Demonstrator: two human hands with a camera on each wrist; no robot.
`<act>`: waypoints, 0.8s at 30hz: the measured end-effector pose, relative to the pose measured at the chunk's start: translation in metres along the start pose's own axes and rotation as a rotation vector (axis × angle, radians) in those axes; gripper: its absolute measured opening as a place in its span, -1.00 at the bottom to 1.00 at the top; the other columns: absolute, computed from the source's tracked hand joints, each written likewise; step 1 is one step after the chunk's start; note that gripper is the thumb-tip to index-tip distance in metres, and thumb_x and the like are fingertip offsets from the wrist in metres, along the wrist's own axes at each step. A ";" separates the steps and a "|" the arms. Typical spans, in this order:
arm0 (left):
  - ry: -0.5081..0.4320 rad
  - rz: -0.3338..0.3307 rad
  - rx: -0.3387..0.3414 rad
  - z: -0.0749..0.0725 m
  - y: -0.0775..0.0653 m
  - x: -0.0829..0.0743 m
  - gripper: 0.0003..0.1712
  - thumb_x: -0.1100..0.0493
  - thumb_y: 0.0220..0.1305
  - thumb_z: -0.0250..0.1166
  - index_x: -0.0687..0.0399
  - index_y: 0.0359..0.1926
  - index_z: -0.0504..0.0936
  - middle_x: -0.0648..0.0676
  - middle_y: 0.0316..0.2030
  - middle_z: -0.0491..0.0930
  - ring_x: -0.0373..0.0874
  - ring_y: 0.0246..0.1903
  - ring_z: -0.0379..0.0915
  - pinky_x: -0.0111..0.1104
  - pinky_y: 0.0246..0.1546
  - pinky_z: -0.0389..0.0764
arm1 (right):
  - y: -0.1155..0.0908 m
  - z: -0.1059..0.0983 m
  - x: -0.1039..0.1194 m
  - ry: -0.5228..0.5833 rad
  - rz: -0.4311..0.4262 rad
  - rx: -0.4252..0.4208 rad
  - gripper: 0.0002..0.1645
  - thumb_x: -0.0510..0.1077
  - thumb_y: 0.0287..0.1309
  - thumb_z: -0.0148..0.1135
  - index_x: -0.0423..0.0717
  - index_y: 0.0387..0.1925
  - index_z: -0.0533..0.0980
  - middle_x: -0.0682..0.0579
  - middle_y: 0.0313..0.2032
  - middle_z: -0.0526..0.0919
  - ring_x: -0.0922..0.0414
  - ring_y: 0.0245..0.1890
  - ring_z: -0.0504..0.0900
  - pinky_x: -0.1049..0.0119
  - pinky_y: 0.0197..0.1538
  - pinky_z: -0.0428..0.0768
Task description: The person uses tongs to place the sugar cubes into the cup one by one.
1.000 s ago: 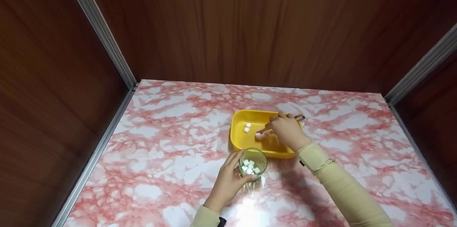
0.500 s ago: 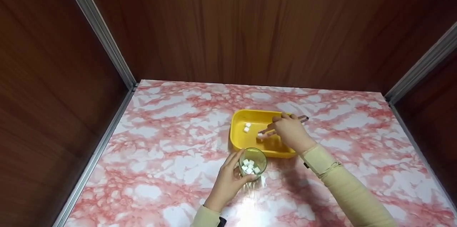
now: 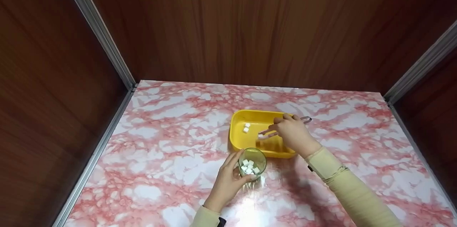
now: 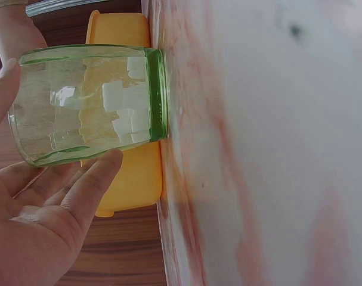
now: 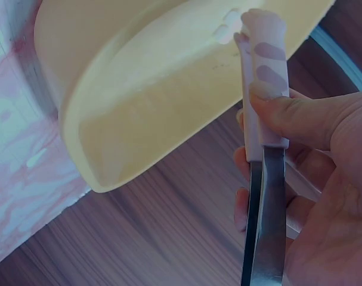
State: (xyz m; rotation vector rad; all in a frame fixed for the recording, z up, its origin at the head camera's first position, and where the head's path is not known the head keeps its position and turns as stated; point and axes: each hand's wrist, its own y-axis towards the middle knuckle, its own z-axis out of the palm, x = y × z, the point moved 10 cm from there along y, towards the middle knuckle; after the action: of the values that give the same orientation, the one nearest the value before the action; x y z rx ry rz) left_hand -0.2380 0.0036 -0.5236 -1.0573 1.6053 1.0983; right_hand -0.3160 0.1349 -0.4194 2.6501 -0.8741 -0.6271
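Observation:
My left hand (image 3: 225, 184) grips a green-tinted drinking glass (image 4: 67, 116) from its left side, thumb near the front and fingers behind. Several white cubes (image 3: 250, 167) lie in the bottom of the glass, which stands upright on the table. Over the yellow tub (image 3: 234, 132), my right hand (image 3: 295, 136) pinches small metal tongs (image 5: 267, 71) with pale pink tips. A white cube (image 3: 260, 136) shows between those tips, above the tub's floor. Two more white cubes (image 3: 246, 127) sit inside the tub toward its left end.
Red-and-white marbled tabletop (image 3: 171, 141) surrounds the tub and glass. The glass stands just in front of the tub's near rim. Dark wood panels (image 3: 228, 30) with metal corner rails (image 3: 101, 27) enclose the back and sides.
My right hand and the tongs have shifted slightly to the right over the tub, with the cube between the tips. The left hand and glass have stayed in place.

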 end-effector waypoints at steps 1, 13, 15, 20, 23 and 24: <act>-0.002 0.000 -0.001 0.000 0.000 0.000 -0.01 0.02 0.01 0.48 0.08 0.43 0.20 -0.04 0.33 0.20 -0.02 0.28 0.20 -0.27 0.13 0.46 | -0.006 0.001 -0.006 0.070 0.117 0.129 -0.41 -0.43 -0.18 0.39 0.22 -0.12 0.71 0.04 -0.36 0.57 -0.04 -0.31 0.48 0.06 -0.32 0.46; -0.010 0.030 -0.007 0.000 -0.001 -0.004 -0.02 0.05 0.02 0.47 0.12 0.42 0.20 0.06 0.33 0.20 0.04 0.28 0.20 -0.24 0.14 0.45 | -0.018 -0.017 -0.014 0.085 0.234 0.164 -0.59 -0.39 -0.15 0.47 0.14 -0.27 0.74 0.07 -0.37 0.59 -0.05 -0.30 0.47 0.05 -0.31 0.42; 0.014 0.027 -0.010 -0.001 -0.001 -0.003 -0.02 0.03 0.02 0.47 0.10 0.43 0.20 0.03 0.33 0.20 -0.01 0.28 0.18 -0.28 0.14 0.44 | -0.018 -0.023 -0.013 0.086 0.231 0.160 -0.59 -0.39 -0.16 0.48 0.13 -0.26 0.73 0.07 -0.36 0.60 -0.04 -0.31 0.46 0.06 -0.30 0.41; 0.069 0.010 -0.007 -0.001 -0.001 -0.001 -0.02 -0.02 0.03 0.45 0.03 0.43 0.20 -0.05 0.33 0.20 -0.10 0.29 0.16 -0.36 0.16 0.42 | -0.019 -0.036 -0.010 0.091 0.230 0.158 -0.60 -0.37 -0.15 0.49 0.10 -0.24 0.73 0.07 -0.34 0.62 -0.03 -0.31 0.46 0.09 -0.31 0.42; 0.086 0.008 -0.010 -0.001 -0.001 -0.001 -0.03 -0.03 0.04 0.45 0.01 0.43 0.20 -0.06 0.33 0.21 -0.10 0.29 0.16 -0.37 0.16 0.41 | -0.020 -0.045 -0.007 0.090 0.222 0.156 -0.60 -0.36 -0.14 0.49 0.09 -0.22 0.73 0.07 -0.34 0.61 -0.02 -0.30 0.46 0.12 -0.33 0.40; 0.088 0.008 -0.012 -0.001 -0.001 -0.002 -0.03 -0.03 0.04 0.45 0.01 0.43 0.20 -0.07 0.32 0.21 -0.10 0.29 0.16 -0.37 0.16 0.40 | -0.020 -0.048 -0.005 0.089 0.216 0.155 -0.60 -0.36 -0.14 0.49 0.08 -0.21 0.73 0.07 -0.34 0.60 -0.02 -0.30 0.46 0.12 -0.34 0.39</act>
State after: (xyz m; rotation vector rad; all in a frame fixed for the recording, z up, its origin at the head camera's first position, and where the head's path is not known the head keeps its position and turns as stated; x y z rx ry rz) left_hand -0.2370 0.0026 -0.5220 -1.1213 1.6749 1.0806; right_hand -0.2869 0.1592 -0.3842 2.6417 -1.2057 -0.4001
